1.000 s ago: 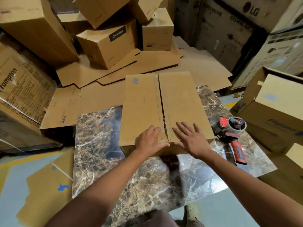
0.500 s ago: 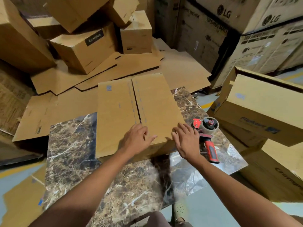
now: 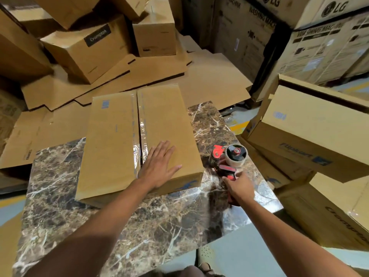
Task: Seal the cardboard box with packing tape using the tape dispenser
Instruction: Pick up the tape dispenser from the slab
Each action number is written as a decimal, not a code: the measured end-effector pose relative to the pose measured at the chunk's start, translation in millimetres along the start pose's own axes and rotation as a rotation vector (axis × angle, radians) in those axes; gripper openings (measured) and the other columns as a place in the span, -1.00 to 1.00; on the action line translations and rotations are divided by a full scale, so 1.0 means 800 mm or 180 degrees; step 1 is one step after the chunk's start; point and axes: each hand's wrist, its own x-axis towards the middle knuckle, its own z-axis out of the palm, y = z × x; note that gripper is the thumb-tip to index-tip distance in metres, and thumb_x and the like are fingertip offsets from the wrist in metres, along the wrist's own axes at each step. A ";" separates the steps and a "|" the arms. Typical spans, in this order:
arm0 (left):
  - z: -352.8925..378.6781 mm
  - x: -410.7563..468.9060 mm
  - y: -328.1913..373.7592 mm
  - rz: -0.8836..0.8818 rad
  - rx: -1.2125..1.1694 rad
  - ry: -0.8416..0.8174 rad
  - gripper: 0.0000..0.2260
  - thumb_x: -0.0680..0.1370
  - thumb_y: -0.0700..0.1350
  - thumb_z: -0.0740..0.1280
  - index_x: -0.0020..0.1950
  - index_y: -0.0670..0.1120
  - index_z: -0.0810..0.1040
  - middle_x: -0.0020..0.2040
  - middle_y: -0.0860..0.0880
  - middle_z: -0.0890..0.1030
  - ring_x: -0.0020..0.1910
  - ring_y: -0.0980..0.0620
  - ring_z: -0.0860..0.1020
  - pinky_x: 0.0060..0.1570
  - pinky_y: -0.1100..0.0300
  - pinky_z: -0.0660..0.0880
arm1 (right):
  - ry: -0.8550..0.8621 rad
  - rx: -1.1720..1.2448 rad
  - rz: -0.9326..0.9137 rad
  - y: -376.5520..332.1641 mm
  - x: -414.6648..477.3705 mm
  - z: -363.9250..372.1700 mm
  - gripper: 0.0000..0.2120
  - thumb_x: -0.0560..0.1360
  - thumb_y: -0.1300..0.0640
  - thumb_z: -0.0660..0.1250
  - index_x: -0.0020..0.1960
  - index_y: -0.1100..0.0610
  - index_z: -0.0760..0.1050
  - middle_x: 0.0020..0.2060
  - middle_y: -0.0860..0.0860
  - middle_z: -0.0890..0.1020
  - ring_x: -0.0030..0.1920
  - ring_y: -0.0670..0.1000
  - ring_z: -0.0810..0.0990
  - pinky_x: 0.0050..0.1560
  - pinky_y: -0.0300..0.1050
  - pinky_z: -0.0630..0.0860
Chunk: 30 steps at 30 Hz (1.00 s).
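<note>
Sitting on 1 brown marble-pattern table [image 3: 60, 206]: 1 closed cardboard box [image 3: 113, 140], long side running away from the camera, its 2 top flaps meeting at a center seam with a strip of shiny clear tape [image 3: 142, 124] already showing along it. Lying flat on the right flap near the front edge: left hand [image 3: 159, 166], fully open, fingers spread, palm down, gripping nothing. Resting on the table just beside the box's right front corner: 1 red and black tape dispenser [image 3: 227, 158] with 1 roll of tape loaded on it. Wrapping around the dispenser's red handle: right hand [image 3: 238, 186], fingers curled closed on it, dispenser looking like it's touching the tabletop. Piling up behind the table: several flattened cardboard sheets [image 3: 209, 80] plus at least 3 smaller brown boxes, 1 with a black Crompton label [image 3: 97, 35]. Stacking up on the right: 2 big LG-printed cartons [image 3: 329, 47] and 1 open Flipkart box [image 3: 311, 128].
</note>
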 end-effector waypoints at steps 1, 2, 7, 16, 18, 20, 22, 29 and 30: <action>0.001 0.000 0.000 -0.0008 0.0017 0.0016 -0.30 0.57 0.36 -0.06 0.60 0.00 0.03 0.61 -0.02 -0.07 0.58 0.02 -0.13 0.50 0.07 -0.25 | -0.0104 0.0051 0.0045 0.001 0.005 0.002 -0.64 0.39 -0.11 0.44 -0.11 0.19 0.51 -0.24 0.11 0.62 -0.19 0.16 0.60 -0.25 -0.05 0.47; 0.001 0.001 0.000 -0.0016 0.0038 0.0023 -0.31 0.57 0.36 -0.06 0.60 0.01 0.02 0.61 -0.02 -0.08 0.58 0.03 -0.14 0.50 0.07 -0.25 | -0.0248 0.0179 0.0141 0.001 0.010 0.003 -0.67 0.38 -0.06 0.45 -0.18 0.23 0.54 -0.29 0.14 0.63 -0.26 0.16 0.59 -0.30 -0.06 0.46; 0.001 -0.002 0.005 -0.0107 0.0041 0.0009 -0.34 0.59 0.34 -0.04 0.60 0.02 0.02 0.61 0.01 -0.10 0.58 0.05 -0.15 0.51 0.06 -0.24 | -0.1666 0.2178 0.1111 -0.011 0.028 0.011 -0.91 0.42 0.31 0.31 -0.26 0.28 0.45 -0.40 0.21 0.52 -0.46 0.15 0.53 -0.36 -0.04 0.54; -0.014 -0.001 0.002 -0.0167 -0.0537 -0.0064 -0.38 0.57 0.33 -0.01 0.57 0.07 0.12 0.61 0.04 -0.02 0.58 0.08 -0.09 0.55 -0.05 -0.06 | -0.1994 0.3000 0.0924 -0.049 0.035 -0.006 -0.94 0.51 0.40 0.21 -0.10 0.32 0.44 -0.39 0.21 0.54 -0.49 0.12 0.56 -0.51 -0.12 0.53; -0.027 0.002 0.002 -0.0299 -0.0968 -0.0084 -0.45 0.60 0.24 0.13 0.53 0.02 0.26 0.59 0.02 0.10 0.57 0.05 0.02 0.53 -0.03 0.04 | -0.1767 0.2654 0.0347 -0.065 0.034 -0.024 -0.95 0.48 0.38 0.28 -0.15 0.29 0.44 -0.44 0.20 0.51 -0.53 0.10 0.49 -0.51 -0.14 0.45; -0.043 0.003 0.001 -0.0531 -0.1441 -0.0034 -0.59 0.61 0.10 0.26 0.40 -0.05 0.45 0.51 -0.03 0.31 0.51 0.00 0.22 0.44 0.12 0.19 | -0.1467 0.2334 -0.0253 -0.090 0.028 -0.045 -0.94 0.46 0.36 0.31 -0.17 0.27 0.45 -0.48 0.17 0.47 -0.55 0.08 0.43 -0.49 -0.13 0.39; -0.062 0.003 -0.002 -0.0947 -0.2147 0.0203 -0.79 0.60 -0.01 0.32 0.17 -0.06 0.60 0.27 -0.06 0.56 0.28 0.00 0.50 0.21 0.21 0.38 | -0.1309 0.2076 -0.0772 -0.119 0.016 -0.062 -0.89 0.46 0.35 0.33 -0.21 0.22 0.44 -0.49 0.15 0.45 -0.53 0.07 0.40 -0.49 -0.11 0.36; -0.133 -0.033 -0.024 -0.2233 -0.5674 0.0537 -0.67 0.65 -0.03 0.20 0.31 -0.22 0.46 0.21 -0.28 0.55 0.17 -0.25 0.58 0.19 -0.10 0.52 | -0.1317 0.0951 -0.1880 -0.212 -0.057 -0.068 -0.77 0.42 0.19 0.44 -0.32 0.15 0.43 -0.55 0.06 0.46 -0.54 0.02 0.41 -0.49 -0.18 0.33; -0.137 -0.042 -0.028 -0.2350 -0.6002 0.0471 -0.63 0.64 0.02 0.21 0.33 -0.22 0.44 0.25 -0.30 0.52 0.21 -0.28 0.55 0.20 -0.13 0.51 | -0.1306 0.0717 -0.2027 -0.223 -0.070 -0.064 -0.76 0.41 0.18 0.44 -0.35 0.13 0.43 -0.57 0.02 0.46 -0.55 0.00 0.42 -0.49 -0.19 0.34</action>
